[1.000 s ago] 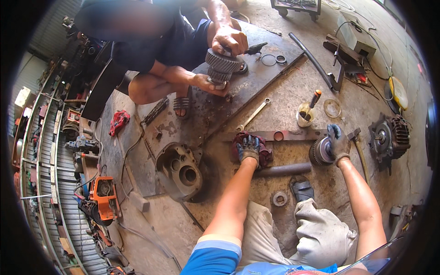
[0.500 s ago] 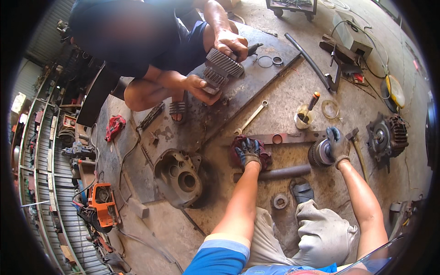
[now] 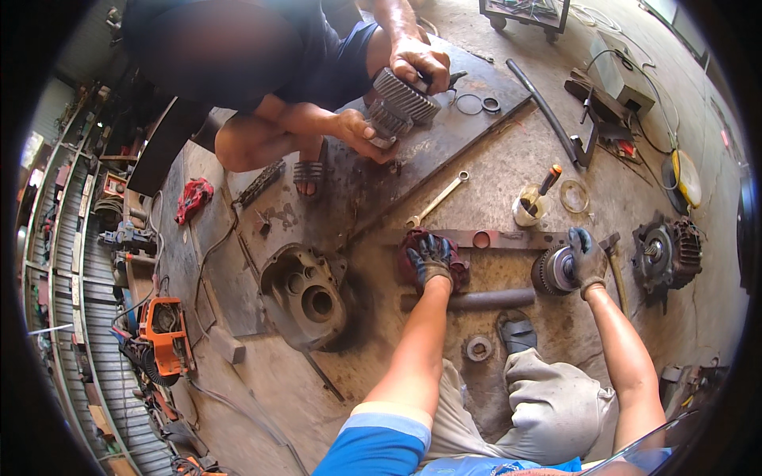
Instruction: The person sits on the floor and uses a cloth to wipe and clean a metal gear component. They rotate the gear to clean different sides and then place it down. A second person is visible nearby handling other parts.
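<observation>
My left hand (image 3: 431, 260), in a dark work glove, presses down on a crumpled dark red rag (image 3: 456, 274), its fingers curled into the cloth. The rag lies against a flat steel bar (image 3: 520, 239). My right hand (image 3: 587, 262), gloved too, is closed round the right side of a toothed gear with a shiny hub (image 3: 549, 270), at the bar's right end. My palm hides part of that gear. A dark pipe (image 3: 484, 299) lies just below the rag. Nearer my sandalled foot is a small metal ring (image 3: 479, 347).
Across from me a crouching person holds a helical gear (image 3: 409, 95) over a steel plate (image 3: 444, 147). A gearbox housing (image 3: 305, 297) stands left. A combination wrench (image 3: 439, 198), a cup with a brush (image 3: 530, 205), a hammer (image 3: 617, 274) and a finned motor part (image 3: 667, 252) lie around.
My view has shifted slightly, so the surroundings sit a little differently. Both my hands stay on the rag and the gear. The other person's gear has turned slightly.
</observation>
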`<action>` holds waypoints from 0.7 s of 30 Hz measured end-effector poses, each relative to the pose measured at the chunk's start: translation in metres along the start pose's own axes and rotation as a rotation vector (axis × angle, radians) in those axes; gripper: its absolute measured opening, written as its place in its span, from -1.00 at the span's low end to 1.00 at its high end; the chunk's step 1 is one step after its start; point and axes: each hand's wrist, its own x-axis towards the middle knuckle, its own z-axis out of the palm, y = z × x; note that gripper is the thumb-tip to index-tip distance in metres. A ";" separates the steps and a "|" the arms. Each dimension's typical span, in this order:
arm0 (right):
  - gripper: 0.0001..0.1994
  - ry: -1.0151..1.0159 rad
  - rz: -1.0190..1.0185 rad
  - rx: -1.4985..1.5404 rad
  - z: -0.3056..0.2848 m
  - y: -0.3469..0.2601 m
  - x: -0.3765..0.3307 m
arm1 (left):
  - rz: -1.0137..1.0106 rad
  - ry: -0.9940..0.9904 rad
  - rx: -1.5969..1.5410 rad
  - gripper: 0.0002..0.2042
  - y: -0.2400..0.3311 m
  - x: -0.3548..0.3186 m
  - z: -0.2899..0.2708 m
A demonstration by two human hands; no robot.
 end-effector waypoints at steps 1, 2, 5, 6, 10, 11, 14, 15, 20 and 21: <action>-0.45 0.000 -0.001 -0.013 0.000 0.000 0.000 | 0.015 0.019 0.028 -0.56 -0.002 -0.003 -0.004; -0.46 0.001 -0.001 -0.026 0.000 0.000 0.000 | -0.013 0.099 0.035 -0.61 -0.003 -0.005 -0.010; -0.47 0.013 -0.002 -0.047 -0.001 -0.002 0.000 | -0.030 0.172 0.030 -0.69 -0.007 -0.008 -0.028; -0.46 0.007 0.005 -0.034 -0.002 -0.004 0.000 | -0.017 0.257 0.019 -0.71 -0.009 -0.008 -0.033; -0.45 -0.003 0.005 0.013 -0.004 -0.008 -0.001 | 0.023 -0.318 -0.099 -0.47 -0.010 0.003 -0.049; -0.44 -0.003 -0.001 0.023 -0.004 -0.008 -0.001 | 0.026 -0.454 -0.121 -0.36 -0.010 0.007 -0.053; -0.44 0.012 0.014 -0.051 -0.004 -0.007 -0.001 | 0.025 -0.470 -0.142 -0.38 -0.012 0.006 -0.065; -0.44 0.013 0.013 -0.031 -0.004 -0.007 -0.001 | 0.022 -0.468 -0.163 -0.38 -0.013 0.005 -0.070; -0.43 0.013 0.003 0.054 -0.003 -0.007 -0.001 | -0.001 -0.508 -0.139 -0.37 -0.014 0.003 -0.080; -0.44 0.011 -0.006 0.058 -0.003 -0.008 -0.001 | 0.009 -0.500 -0.091 -0.36 -0.013 0.002 -0.076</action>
